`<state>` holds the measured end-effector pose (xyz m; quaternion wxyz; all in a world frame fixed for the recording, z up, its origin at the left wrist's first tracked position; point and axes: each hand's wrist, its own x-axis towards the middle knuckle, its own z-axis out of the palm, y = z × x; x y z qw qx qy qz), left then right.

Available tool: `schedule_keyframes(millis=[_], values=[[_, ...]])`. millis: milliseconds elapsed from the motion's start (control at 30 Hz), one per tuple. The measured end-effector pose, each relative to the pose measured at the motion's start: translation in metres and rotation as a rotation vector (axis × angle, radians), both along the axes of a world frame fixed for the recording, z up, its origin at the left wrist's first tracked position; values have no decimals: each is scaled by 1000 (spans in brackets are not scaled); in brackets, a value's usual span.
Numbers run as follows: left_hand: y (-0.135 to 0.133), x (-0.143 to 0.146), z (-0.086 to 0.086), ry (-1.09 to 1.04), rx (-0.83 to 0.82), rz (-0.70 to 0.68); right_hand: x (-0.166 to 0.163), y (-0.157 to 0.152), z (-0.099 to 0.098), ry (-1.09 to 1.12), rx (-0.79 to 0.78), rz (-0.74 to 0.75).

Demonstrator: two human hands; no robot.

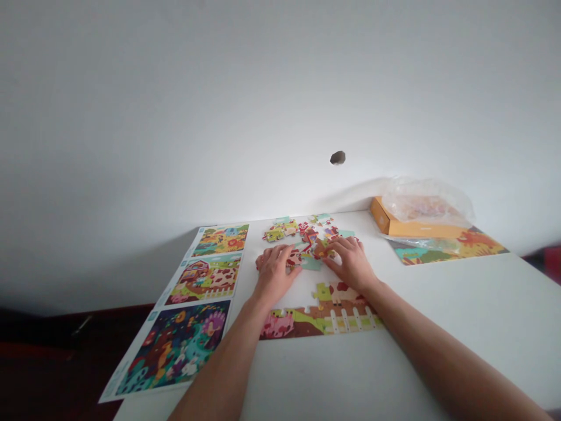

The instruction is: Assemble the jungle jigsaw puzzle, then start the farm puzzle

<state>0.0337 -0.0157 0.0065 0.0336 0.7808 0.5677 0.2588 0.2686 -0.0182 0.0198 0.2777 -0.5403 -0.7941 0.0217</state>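
Note:
Loose jigsaw pieces (310, 238) lie in a pile near the wall, beyond my hands. My right hand (353, 266) is at the pile's right side, with thumb and forefinger closed on a brown puzzle piece (321, 248). My left hand (276, 269) rests over pieces at the pile's left side, its fingers bent and apart from the thumb; what lies beneath its fingers is partly hidden. Closer to me is a joined puzzle section (309, 323) showing a pink pig, brown ground and a white fence, with a cow part above it. My right forearm covers its right end.
A printed sheet with three pictures (202, 280) lies along the table's left edge. An orange box (394, 225) with a clear plastic bag (425, 199) on it stands at the back right, over another colourful picture (480, 245). The white wall has a hole (338, 158).

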Motion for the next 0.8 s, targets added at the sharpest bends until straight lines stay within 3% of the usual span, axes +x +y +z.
schedule_keyframes(millis=[200, 467, 567, 733, 800], values=[[1, -1, -4, -15, -36, -10, 7, 6, -9, -4, -15, -171], [3, -1, -3, -64, -31, 3, 8, 7, -15, -42, -38, -202], [3, -1, -2, -91, -10, -11, 5, 5, -10, -24, -30, -150], [4, -1, -1, -119, -6, -87, -3, -1, -2, -34, -54, 72], [4, -1, -1, -93, -1, -78, -4, -2, -2, -51, -43, 37]])
